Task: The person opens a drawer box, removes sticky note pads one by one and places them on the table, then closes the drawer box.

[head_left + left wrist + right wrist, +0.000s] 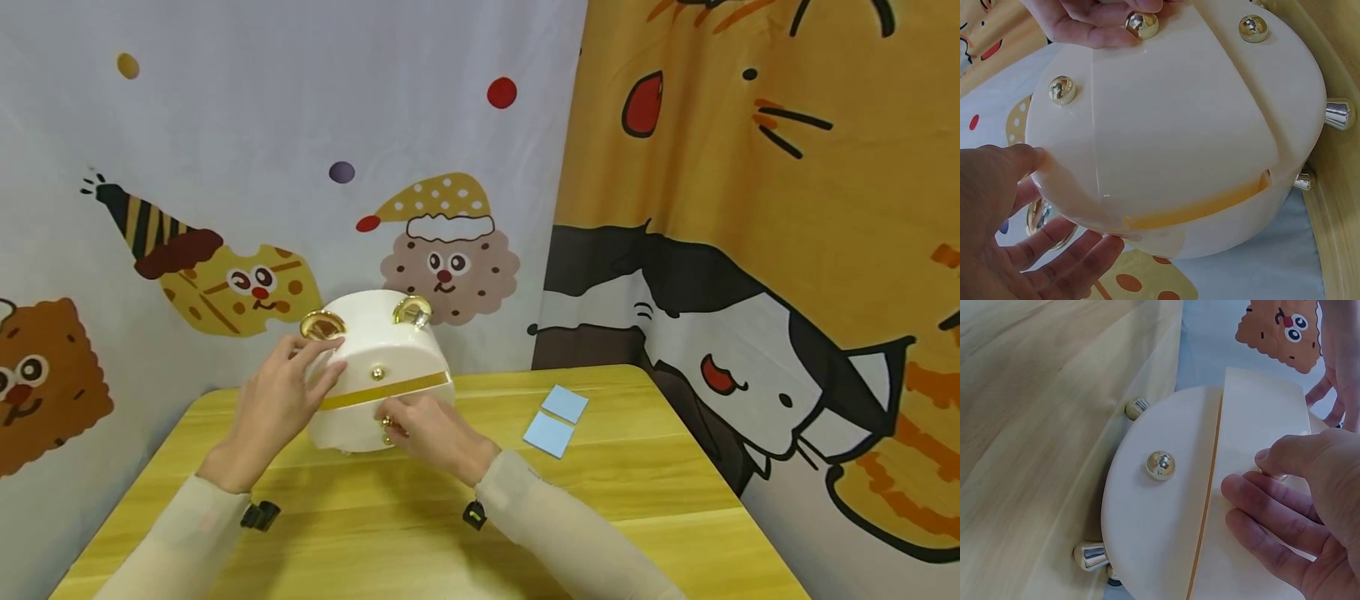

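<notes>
A white rounded drawer box [390, 333] with gold ear-like rings, round gold knobs and short metal legs stands on the table. Its middle drawer [1179, 125] sticks out at the front, and a yellow-gold strip shows along its upper edge. My right hand [431, 429] pinches that drawer's gold knob [1142, 25] between thumb and fingers. At the box's upper left side, my left hand [277, 400] touches it with the thumb on the front and the fingers spread by the side, near the left gold ring [323, 325]. The inside of the drawer is hidden.
Two flat light blue squares [556, 421] lie to the right of the box on the wood-patterned table [637, 467]. Behind the box hangs a pale curtain [262, 108] with cartoon figures, and an orange cat-patterned curtain [750, 183] hangs along the right.
</notes>
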Action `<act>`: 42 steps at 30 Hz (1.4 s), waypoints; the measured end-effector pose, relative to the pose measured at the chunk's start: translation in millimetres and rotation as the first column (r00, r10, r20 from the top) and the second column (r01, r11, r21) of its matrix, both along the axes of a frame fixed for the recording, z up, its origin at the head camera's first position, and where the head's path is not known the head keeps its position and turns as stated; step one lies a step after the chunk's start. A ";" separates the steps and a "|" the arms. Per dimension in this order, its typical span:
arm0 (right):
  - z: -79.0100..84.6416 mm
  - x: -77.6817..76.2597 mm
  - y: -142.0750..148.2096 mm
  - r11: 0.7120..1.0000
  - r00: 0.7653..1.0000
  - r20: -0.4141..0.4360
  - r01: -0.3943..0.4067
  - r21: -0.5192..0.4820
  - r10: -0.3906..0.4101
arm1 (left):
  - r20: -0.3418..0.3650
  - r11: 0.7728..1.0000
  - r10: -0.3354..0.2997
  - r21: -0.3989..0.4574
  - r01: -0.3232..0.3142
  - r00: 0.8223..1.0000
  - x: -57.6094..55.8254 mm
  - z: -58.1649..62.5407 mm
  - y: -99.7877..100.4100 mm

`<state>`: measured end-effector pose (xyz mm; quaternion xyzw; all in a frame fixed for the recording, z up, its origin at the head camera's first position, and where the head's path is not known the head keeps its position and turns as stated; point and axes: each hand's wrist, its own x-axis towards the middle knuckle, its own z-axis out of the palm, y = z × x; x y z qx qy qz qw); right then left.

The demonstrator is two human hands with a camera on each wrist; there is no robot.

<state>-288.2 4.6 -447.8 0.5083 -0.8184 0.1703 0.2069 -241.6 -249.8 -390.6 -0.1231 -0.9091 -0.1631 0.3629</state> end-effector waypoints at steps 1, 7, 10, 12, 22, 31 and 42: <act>-0.3 1.0 0.5 1.000 1.000 -0.009 -0.001 0.003 0.001 | 0.002 1.000 -0.001 -0.001 0.001 1.000 0.0 -0.1 -0.3; 0.2 7.4 4.7 0.999 0.999 -0.046 0.001 0.040 0.001 | 0.015 1.000 -0.013 -0.012 0.013 1.000 0.7 -0.4 -0.9; 0.3 11.0 6.8 0.999 0.999 -0.052 -0.005 0.046 0.008 | 0.021 1.000 -0.015 -0.011 0.015 1.000 1.5 0.2 -1.1; 0.4 14.2 8.2 0.999 0.998 -0.067 -0.004 0.051 0.008 | 0.024 1.000 -0.017 -0.008 0.017 1.000 2.2 0.4 -1.2; -3.2 30.5 11.9 0.998 0.994 -0.104 -0.025 0.065 0.032 | 0.030 1.000 -0.026 0.004 0.026 0.999 7.2 -3.2 -4.0; -0.7 37.0 16.3 0.998 0.990 -0.138 -0.017 0.065 0.026 | 0.058 1.000 -0.029 0.001 0.029 0.998 5.6 2.3 -4.3; 3.4 47.8 21.0 0.996 0.986 -0.158 -0.050 0.071 0.060 | 0.047 0.998 -0.049 -0.027 0.050 0.998 6.4 3.5 -8.8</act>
